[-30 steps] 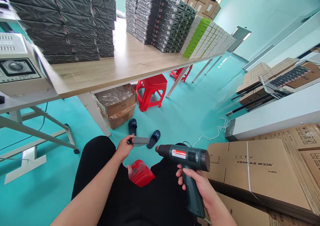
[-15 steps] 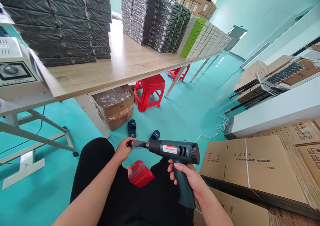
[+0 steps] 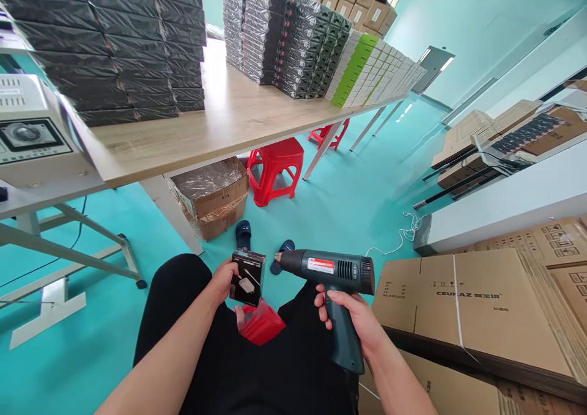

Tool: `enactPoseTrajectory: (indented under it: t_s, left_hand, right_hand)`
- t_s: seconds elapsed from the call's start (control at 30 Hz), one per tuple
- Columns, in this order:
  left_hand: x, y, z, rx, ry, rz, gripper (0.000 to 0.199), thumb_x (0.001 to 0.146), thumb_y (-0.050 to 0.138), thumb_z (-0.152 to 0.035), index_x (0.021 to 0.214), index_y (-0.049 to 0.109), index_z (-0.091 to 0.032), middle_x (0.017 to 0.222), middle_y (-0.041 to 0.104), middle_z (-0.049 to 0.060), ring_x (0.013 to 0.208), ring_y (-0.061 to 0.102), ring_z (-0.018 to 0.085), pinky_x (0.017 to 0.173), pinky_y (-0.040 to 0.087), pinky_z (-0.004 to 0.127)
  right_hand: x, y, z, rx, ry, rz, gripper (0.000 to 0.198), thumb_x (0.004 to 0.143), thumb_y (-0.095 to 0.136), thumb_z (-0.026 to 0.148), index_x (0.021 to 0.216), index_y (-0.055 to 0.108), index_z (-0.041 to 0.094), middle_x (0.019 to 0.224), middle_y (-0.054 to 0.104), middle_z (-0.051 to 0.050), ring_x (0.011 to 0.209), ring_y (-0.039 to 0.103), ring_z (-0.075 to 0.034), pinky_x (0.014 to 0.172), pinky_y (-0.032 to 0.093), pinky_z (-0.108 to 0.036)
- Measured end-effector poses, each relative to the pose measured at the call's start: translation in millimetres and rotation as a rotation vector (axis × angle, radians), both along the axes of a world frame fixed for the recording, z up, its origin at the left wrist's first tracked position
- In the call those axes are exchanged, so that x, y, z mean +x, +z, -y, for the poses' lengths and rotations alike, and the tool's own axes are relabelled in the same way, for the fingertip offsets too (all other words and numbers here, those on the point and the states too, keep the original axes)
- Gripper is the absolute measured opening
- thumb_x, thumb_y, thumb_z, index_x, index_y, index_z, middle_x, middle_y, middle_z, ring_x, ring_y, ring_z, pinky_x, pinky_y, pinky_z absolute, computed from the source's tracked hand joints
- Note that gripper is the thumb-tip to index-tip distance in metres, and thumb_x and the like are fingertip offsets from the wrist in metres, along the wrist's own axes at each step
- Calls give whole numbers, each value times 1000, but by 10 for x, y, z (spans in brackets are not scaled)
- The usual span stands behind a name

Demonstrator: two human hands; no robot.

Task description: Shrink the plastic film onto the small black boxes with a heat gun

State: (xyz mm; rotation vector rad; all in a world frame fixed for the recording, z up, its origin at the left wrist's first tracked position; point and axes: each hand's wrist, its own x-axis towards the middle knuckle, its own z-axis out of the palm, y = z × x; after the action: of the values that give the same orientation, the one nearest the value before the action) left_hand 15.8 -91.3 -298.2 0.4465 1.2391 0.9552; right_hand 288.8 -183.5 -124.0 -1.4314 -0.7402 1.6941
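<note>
My left hand (image 3: pixel 224 282) holds a small black product box (image 3: pixel 247 277) upright over my lap, its printed face turned toward me. My right hand (image 3: pixel 355 323) grips the handle of a dark green heat gun (image 3: pixel 332 274). The gun's nozzle points left at the box's right edge, a short gap away. Between my knees shows the red plastic stool (image 3: pixel 259 322) I sit on.
A wooden table (image 3: pixel 220 121) ahead carries stacks of black wrapped boxes (image 3: pixel 114 42) and white and green boxes (image 3: pixel 371 73). Under it stand a carton of film (image 3: pixel 211 195), red stools (image 3: pixel 275 167) and slippers (image 3: pixel 243 235). Flat cartons (image 3: pixel 477 305) lie right; a grey machine (image 3: pixel 32 128) sits left.
The box has turned from edge-on to face-up in my left hand. The heat gun first came up to the box's end, then drew back slightly right.
</note>
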Motion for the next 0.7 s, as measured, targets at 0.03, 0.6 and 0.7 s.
enactPoseTrajectory:
  t_s: [0.03,0.6,0.7]
  left_hand:
    - [-1,-14,-4,-19,8,14,24,48,45,-15,70,56,-17,58,59,0,51,54,17,49,41,28]
    - [-139,3,-87,-140,230,257,25,51,41,-24,71,54,-19,65,63,3,57,60,21,54,48,34]
    - [-144,-26,-100,-124,243,301,27,52,43,-24,74,56,-19,67,64,4,62,63,23,58,50,36]
  right_hand:
    - [-17,34,-8,6,17,-25,30,80,59,33,101,62,12,81,66,-9,63,60,-16,52,48,-26]
    - [-27,54,405,-73,400,130,23,78,61,30,93,67,13,82,65,-8,64,60,-17,56,47,-30]
    - [18,28,475,-117,268,60,29,80,60,31,103,64,14,84,65,-8,64,60,-17,57,47,-31]
